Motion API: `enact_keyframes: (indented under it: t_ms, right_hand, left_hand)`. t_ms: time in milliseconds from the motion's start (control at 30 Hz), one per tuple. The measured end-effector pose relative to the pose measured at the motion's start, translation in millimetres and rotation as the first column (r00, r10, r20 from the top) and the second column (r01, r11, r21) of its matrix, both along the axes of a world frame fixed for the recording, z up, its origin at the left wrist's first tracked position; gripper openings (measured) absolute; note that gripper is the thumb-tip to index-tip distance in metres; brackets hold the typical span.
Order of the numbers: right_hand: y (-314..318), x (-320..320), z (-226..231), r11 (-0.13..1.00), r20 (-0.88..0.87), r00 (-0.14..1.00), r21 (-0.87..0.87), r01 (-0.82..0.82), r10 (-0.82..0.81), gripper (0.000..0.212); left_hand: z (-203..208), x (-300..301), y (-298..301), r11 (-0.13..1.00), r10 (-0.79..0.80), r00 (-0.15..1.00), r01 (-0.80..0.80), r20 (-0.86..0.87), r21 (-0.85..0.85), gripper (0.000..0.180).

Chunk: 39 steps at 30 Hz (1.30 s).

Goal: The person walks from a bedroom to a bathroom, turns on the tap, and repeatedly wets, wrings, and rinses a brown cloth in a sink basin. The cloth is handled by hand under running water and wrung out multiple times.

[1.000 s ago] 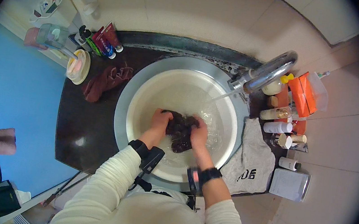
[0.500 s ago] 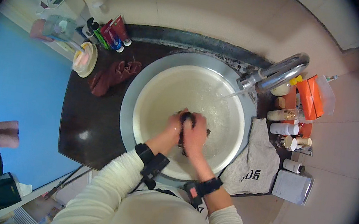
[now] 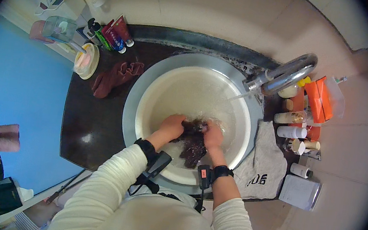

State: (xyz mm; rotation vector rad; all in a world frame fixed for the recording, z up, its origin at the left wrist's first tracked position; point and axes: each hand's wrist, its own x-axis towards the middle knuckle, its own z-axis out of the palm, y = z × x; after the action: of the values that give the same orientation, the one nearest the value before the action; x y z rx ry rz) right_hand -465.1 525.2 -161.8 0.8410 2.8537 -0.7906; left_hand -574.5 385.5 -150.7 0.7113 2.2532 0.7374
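A dark brown wet cloth [image 3: 193, 151] hangs spread out in the water of the round white basin [image 3: 147, 110]. My left hand [image 3: 172, 126] is closed on its upper left edge. At the cloth's upper right edge my right hand [image 3: 213, 136] also grips it, and its fingertips are partly hidden in the water. A chrome faucet [image 3: 286, 77] at the far right pours a thin stream into the basin. The basin sits inside a grey-blue rim [image 3: 131, 112].
A maroon crumpled cloth [image 3: 113, 80] lies on the dark counter [image 3: 89, 126] to the left, near several tubes [image 3: 119, 34]. To the right are a grey cloth [image 3: 263, 167], bottles [image 3: 291, 132], an orange packet [image 3: 318, 100] and a white box [image 3: 299, 191].
My hands have moved apart from being pressed together. The dark cloth, bunched between them before, is now opened out and trails toward me in the water.
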Motion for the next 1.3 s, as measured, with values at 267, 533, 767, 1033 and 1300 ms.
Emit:
enact_keyframes:
  t_ms: [267, 533, 767, 1033, 1300]
  right_hand:
    - [-48.2, -16.6, 71.4, 0.963, -0.444, 0.895, -0.256, -0.081, -0.043, 0.023]
    - [7.4, -2.8, 65.3, 0.315, 0.559, 0.684, -0.618, 0.721, -0.469, 0.064]
    - [9.5, -39.1, 107.7, -0.048, 0.057, 0.963, -0.998, 0.046, -0.263, 0.040]
    - [25.5, 12.9, 15.9, 0.788, -0.211, 0.867, -0.550, 0.277, -0.452, 0.035]
    - [15.6, 17.4, -32.7, 0.951, 0.118, 0.977, -0.233, 0.201, -0.178, 0.031]
  left_hand:
    - [16.5, 7.1, 14.7, 0.441, 0.031, -0.122, -0.889, 0.992, -0.123, 0.034]
    - [88.0, 19.8, 5.8, 0.514, -0.030, -0.200, -0.843, 0.979, -0.156, 0.036]
    - [97.8, 37.8, -29.3, 0.818, -0.135, 0.324, -0.497, 0.936, 0.290, 0.022]
    - [45.4, 39.3, -51.8, 0.944, -0.287, 0.958, 0.281, 0.010, 0.170, 0.020]
    - [28.6, 22.9, 5.1, 0.851, -0.264, 0.958, 0.287, 0.114, -0.439, 0.042]
